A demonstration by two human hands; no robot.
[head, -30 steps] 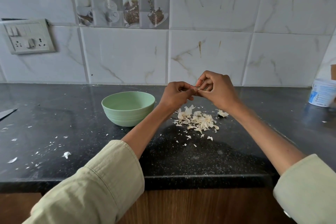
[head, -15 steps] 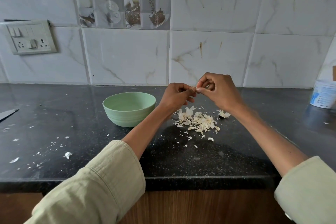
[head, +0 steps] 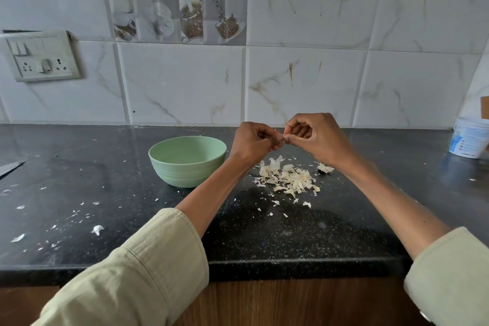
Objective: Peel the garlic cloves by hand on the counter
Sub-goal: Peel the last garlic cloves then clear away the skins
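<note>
A: Where is the garlic clove (head: pixel 285 137)?

B: Up in the air between both hands, above the black counter (head: pixel 105 180) and just behind the heap of skins (head: pixel 288 178). Only a pale sliver of it shows at the fingertips.

A: And the grips?

B: The left hand (head: pixel 252 141) has its fingers curled and pinches one end; the right hand (head: pixel 317 137) pinches the other end with thumb and forefinger, the other fingers curled in.

A: Containers?

B: Two. One pale green bowl (head: pixel 187 160) stands left of the hands, beside the left forearm; what shows of its inside is bare, though the near wall hides the bottom. One white tub (head: pixel 469 137) sits at the far right edge, contents not visible.

A: Anything else?

B: One separate scrap of skin (head: pixel 325 167) right of the heap, white flecks scattered across the counter's left side, a knife tip (head: pixel 10 167) at the left edge, and one switch plate (head: pixel 39 58) on the tiled wall.
</note>
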